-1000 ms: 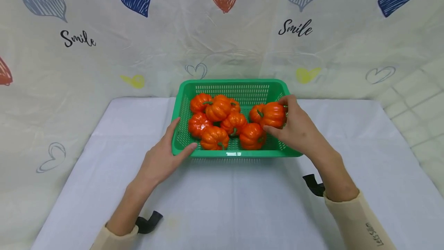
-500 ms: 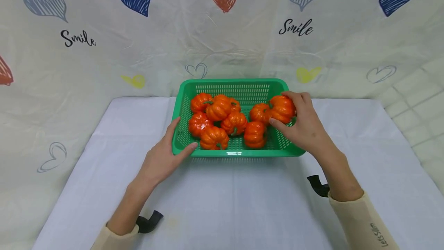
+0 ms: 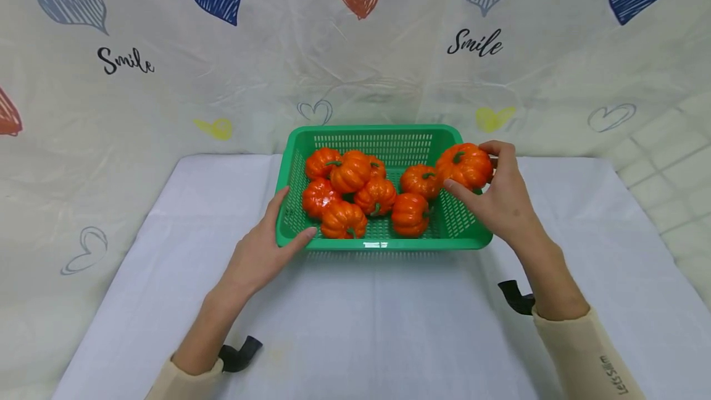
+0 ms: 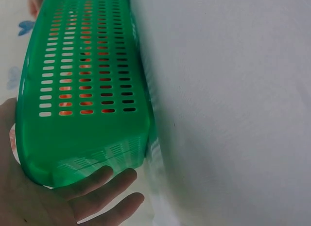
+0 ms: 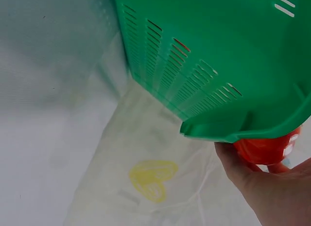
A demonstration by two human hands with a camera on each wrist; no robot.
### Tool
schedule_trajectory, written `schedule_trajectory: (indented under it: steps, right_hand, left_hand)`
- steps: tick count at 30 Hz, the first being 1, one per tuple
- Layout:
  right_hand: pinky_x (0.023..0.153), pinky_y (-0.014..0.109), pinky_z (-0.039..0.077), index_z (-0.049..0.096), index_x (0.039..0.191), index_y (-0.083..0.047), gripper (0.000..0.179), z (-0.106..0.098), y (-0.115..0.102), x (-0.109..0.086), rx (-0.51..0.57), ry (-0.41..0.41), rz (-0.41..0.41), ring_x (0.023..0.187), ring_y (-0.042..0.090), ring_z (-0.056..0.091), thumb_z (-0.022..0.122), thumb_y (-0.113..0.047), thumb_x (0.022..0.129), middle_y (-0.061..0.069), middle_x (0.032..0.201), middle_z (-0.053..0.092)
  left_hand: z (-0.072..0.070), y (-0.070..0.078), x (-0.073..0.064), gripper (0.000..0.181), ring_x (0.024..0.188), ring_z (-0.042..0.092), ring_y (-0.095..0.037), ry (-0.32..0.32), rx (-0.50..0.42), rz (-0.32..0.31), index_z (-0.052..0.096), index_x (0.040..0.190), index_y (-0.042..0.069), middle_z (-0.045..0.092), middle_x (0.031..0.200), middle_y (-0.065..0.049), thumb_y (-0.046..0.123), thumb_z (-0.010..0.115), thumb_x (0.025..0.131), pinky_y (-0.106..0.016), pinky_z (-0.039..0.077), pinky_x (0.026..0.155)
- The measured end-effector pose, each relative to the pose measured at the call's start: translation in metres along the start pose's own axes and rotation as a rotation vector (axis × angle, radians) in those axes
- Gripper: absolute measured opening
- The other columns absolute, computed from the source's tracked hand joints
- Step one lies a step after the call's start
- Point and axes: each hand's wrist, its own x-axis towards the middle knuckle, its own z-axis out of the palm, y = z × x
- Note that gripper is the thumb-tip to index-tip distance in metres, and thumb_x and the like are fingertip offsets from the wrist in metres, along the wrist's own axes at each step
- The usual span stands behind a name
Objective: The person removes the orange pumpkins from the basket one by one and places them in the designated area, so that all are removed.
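A small orange pumpkin (image 3: 465, 166) with a green stem is gripped by my right hand (image 3: 502, 193) at the basket's right rim, thumb in front and fingers behind. In the right wrist view, part of that red-orange pumpkin (image 5: 269, 149) shows beyond the rim. The green plastic basket (image 3: 378, 244) holds several similar pumpkins, including one near the middle (image 3: 376, 196) and two to the right of it. My left hand (image 3: 261, 255) holds the basket's left front corner. In the left wrist view, its fingers (image 4: 99, 197) lie along the outside of the end wall.
A white cloth covers the table (image 3: 378, 326) under the basket. Behind it hangs a pale curtain (image 3: 389, 66) printed with hearts and "Smile". Black straps (image 3: 240, 354) stick out near both cream sleeves.
My right hand has carried its pumpkin rightward and up, from inside the basket to over the right rim. A pumpkin beneath has shifted and turned slightly. My left hand stays put.
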Motion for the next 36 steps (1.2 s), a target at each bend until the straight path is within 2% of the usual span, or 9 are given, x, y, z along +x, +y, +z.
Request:
schedule_trajectory:
  steps: [7,17,20,22,24,29,36]
  right_hand:
    - [0.102,0.055,0.046,0.027,0.152,-0.001,0.085,-0.003,0.004,0.000,0.006,0.059,-0.002,0.129,0.040,0.048,0.080,-0.027,0.091,0.024,0.149,0.042]
    - [0.106,0.059,0.048,0.030,0.155,-0.001,0.085,-0.008,0.013,0.003,0.024,0.110,-0.001,0.130,0.036,0.048,0.080,-0.027,0.092,0.019,0.154,0.041]
    - [0.105,0.036,0.051,0.031,0.156,-0.004,0.084,-0.010,0.015,0.003,0.027,0.130,0.021,0.130,0.035,0.050,0.079,-0.030,0.093,0.017,0.154,0.044]
    - [0.100,0.022,0.046,0.033,0.156,-0.006,0.083,-0.011,0.017,0.003,0.023,0.151,0.030,0.131,0.034,0.051,0.079,-0.033,0.093,0.015,0.154,0.047]
    - [0.094,0.014,0.041,0.036,0.156,-0.008,0.081,-0.012,0.019,0.003,0.016,0.176,0.029,0.131,0.031,0.051,0.079,-0.034,0.093,0.015,0.152,0.050]
    - [0.095,0.020,0.039,0.041,0.155,-0.009,0.078,-0.014,0.026,0.003,-0.007,0.214,0.024,0.131,0.029,0.050,0.080,-0.036,0.092,0.017,0.147,0.055]
    - [0.089,0.014,0.038,0.048,0.152,-0.007,0.076,-0.014,0.035,0.006,-0.035,0.262,0.031,0.130,0.030,0.049,0.082,-0.033,0.090,0.018,0.143,0.045]
  left_hand:
    - [0.001,0.000,0.001,0.100,0.131,0.061,-0.044,0.004,0.003,0.007,0.004,0.168,0.039,0.042,0.165,-0.016,0.082,0.051,0.091,-0.063,0.053,0.099]
    - [-0.001,0.001,0.001,0.100,0.131,0.061,-0.043,0.005,-0.004,0.012,0.005,0.167,0.039,0.042,0.165,-0.017,0.082,0.052,0.091,-0.063,0.052,0.100]
    - [-0.001,0.001,0.002,0.100,0.131,0.061,-0.043,0.002,-0.008,0.009,0.005,0.167,0.039,0.043,0.164,-0.017,0.082,0.052,0.091,-0.062,0.053,0.099]
    - [-0.001,0.001,0.002,0.100,0.130,0.061,-0.043,-0.001,-0.009,0.007,0.004,0.167,0.039,0.043,0.164,-0.017,0.082,0.052,0.091,-0.062,0.053,0.099]
    - [0.000,0.000,0.002,0.100,0.130,0.061,-0.043,-0.004,-0.012,0.007,0.004,0.167,0.039,0.043,0.164,-0.017,0.082,0.052,0.090,-0.062,0.053,0.099]
    - [0.001,-0.001,0.002,0.100,0.130,0.062,-0.043,-0.007,-0.016,0.008,0.004,0.167,0.040,0.043,0.164,-0.018,0.083,0.051,0.090,-0.062,0.053,0.099]
    - [0.001,-0.001,0.000,0.100,0.129,0.062,-0.043,-0.006,-0.021,0.004,0.005,0.167,0.039,0.043,0.164,-0.018,0.082,0.052,0.091,-0.062,0.054,0.098]
